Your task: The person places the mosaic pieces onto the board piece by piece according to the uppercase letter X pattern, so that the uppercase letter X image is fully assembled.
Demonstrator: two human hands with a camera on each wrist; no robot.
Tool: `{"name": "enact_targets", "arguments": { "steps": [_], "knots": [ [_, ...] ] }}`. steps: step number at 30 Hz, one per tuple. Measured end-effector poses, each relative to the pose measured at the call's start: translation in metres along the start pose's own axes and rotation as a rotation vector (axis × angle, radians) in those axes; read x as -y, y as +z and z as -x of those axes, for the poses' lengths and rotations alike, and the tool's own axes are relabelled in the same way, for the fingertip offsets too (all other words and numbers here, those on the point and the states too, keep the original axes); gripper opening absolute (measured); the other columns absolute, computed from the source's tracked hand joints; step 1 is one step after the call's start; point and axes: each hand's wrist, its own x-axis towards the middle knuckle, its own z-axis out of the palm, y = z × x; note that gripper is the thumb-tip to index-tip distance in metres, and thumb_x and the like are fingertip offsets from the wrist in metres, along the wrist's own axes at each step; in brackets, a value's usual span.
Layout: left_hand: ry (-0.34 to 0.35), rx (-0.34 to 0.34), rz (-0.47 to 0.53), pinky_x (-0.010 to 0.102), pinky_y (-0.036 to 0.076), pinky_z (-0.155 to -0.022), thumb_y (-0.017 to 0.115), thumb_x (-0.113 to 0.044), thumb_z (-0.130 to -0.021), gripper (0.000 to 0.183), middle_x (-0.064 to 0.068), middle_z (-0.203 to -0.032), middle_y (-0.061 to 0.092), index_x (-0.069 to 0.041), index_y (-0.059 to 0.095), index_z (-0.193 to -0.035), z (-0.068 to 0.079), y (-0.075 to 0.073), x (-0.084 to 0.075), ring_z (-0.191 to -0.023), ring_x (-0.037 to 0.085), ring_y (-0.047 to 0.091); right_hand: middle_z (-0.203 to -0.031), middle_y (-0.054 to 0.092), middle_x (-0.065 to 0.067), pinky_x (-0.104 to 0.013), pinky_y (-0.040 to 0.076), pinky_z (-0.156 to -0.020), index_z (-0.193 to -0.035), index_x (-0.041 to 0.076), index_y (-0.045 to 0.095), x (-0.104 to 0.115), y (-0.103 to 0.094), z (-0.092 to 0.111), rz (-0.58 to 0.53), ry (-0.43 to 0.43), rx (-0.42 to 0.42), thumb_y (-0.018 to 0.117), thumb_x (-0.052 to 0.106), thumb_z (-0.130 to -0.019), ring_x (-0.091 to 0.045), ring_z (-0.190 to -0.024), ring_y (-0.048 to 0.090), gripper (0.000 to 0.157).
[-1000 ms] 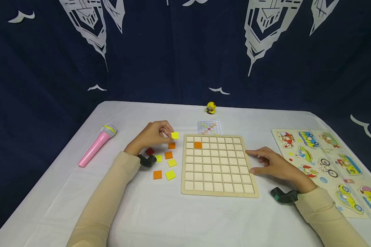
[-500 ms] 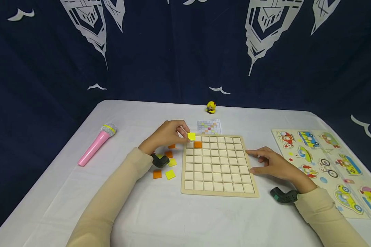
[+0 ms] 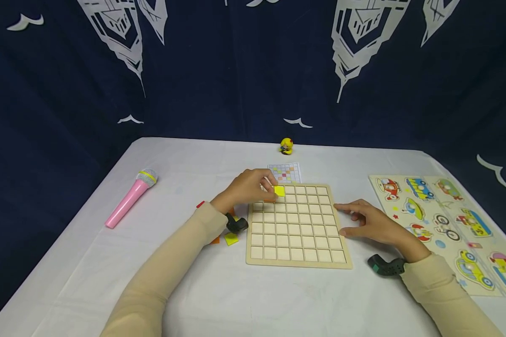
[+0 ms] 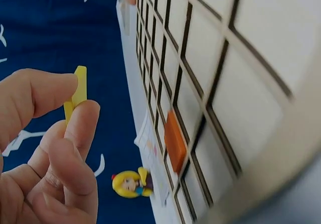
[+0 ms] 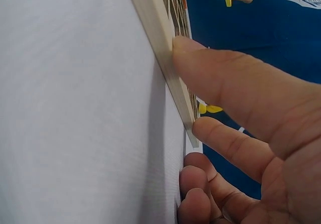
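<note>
My left hand point(image 3: 253, 186) pinches a yellow square tile point(image 3: 279, 191) between thumb and forefinger over the far left part of the wooden grid board point(image 3: 299, 263). In the left wrist view the yellow tile point(image 4: 80, 86) is held edge-on, clear of the board. An orange tile point(image 4: 174, 142) sits in one of the board's cells; the left hand covers it in the head view. My right hand point(image 3: 373, 224) rests at the board's right side, with thumb point(image 5: 200, 66) and forefinger touching the rim. Loose tiles, among them a yellow one point(image 3: 231, 238), lie left of the board, partly hidden by the left forearm.
A printed colour-grid card point(image 3: 287, 172) lies just behind the board, with a small yellow-haired figurine point(image 3: 286, 146) farther back. A pink toy microphone point(image 3: 130, 199) is at the left. On the right lies a vehicle picture puzzle point(image 3: 430, 252), close to the right forearm.
The left hand has carried the yellow tile rightward from beside the board to above its far cells, passing in front of the orange tile. The right hand has stayed at the rim.
</note>
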Motion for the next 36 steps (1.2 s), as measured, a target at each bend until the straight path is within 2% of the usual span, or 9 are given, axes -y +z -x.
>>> {"name": "enact_targets", "arguments": {
  "steps": [8, 12, 17, 20, 32, 36],
  "knots": [
    [0.025, 0.007, 0.048, 0.033, 0.052, -0.088, 0.084, -0.024, -0.091, 0.033, -0.005, -0.097, 0.079, -0.011, 0.073, -0.119, -0.010, 0.013, -0.007, -0.089, 0.014, 0.069, -0.108, 0.053, -0.011, -0.027, 0.041, -0.070, -0.148, -0.007, 0.060, -0.001, 0.000, 0.000, -0.001, -0.004, -0.002, 0.089, 0.014, -0.089, -0.016, -0.086, 0.044, 0.069],
    [0.000, 0.008, 0.098, 0.031, 0.052, -0.089, 0.084, -0.024, -0.092, 0.032, -0.003, -0.100, 0.079, -0.011, 0.073, -0.120, -0.016, 0.018, -0.011, -0.095, 0.014, 0.068, -0.108, 0.053, -0.011, -0.027, 0.041, -0.070, -0.147, -0.007, 0.060, -0.001, 0.000, 0.000, 0.003, -0.011, -0.004, 0.089, 0.014, -0.089, -0.015, -0.086, 0.044, 0.069],
    [-0.039, 0.020, 0.190, 0.028, 0.055, -0.079, 0.084, -0.023, -0.093, 0.035, 0.004, -0.108, 0.079, -0.009, 0.073, -0.123, -0.023, 0.025, -0.016, -0.092, 0.020, 0.071, -0.107, 0.052, -0.010, -0.027, 0.041, -0.070, -0.148, -0.007, 0.060, -0.002, -0.001, 0.000, -0.003, -0.008, -0.004, 0.089, 0.014, -0.089, -0.016, -0.085, 0.044, 0.070],
    [-0.064, 0.025, 0.239, 0.027, 0.055, -0.075, 0.084, -0.023, -0.093, 0.035, 0.005, -0.111, 0.080, -0.010, 0.073, -0.124, -0.027, 0.029, -0.018, -0.093, 0.019, 0.072, -0.107, 0.052, -0.010, -0.027, 0.041, -0.070, -0.148, -0.007, 0.059, -0.002, -0.001, 0.000, -0.006, -0.002, -0.001, 0.089, 0.015, -0.089, -0.016, -0.085, 0.044, 0.070],
    [-0.157, 0.010, 0.452, 0.027, 0.059, -0.079, 0.087, -0.019, -0.092, 0.037, 0.011, -0.119, 0.079, -0.008, 0.074, -0.125, -0.041, 0.050, -0.024, -0.088, 0.018, 0.075, -0.107, 0.052, -0.011, -0.027, 0.042, -0.071, -0.148, -0.007, 0.059, -0.001, -0.001, -0.001, -0.007, 0.002, 0.005, 0.089, 0.015, -0.089, -0.017, -0.087, 0.044, 0.070],
    [-0.175, 0.010, 0.467, 0.028, 0.058, -0.079, 0.088, -0.020, -0.091, 0.036, 0.011, -0.116, 0.079, -0.008, 0.075, -0.123, -0.045, 0.055, -0.027, -0.088, 0.018, 0.074, -0.107, 0.051, -0.010, -0.027, 0.042, -0.071, -0.148, -0.008, 0.059, -0.002, 0.000, -0.001, -0.005, 0.002, 0.007, 0.089, 0.014, -0.089, -0.016, -0.087, 0.044, 0.070]
  ]
}}
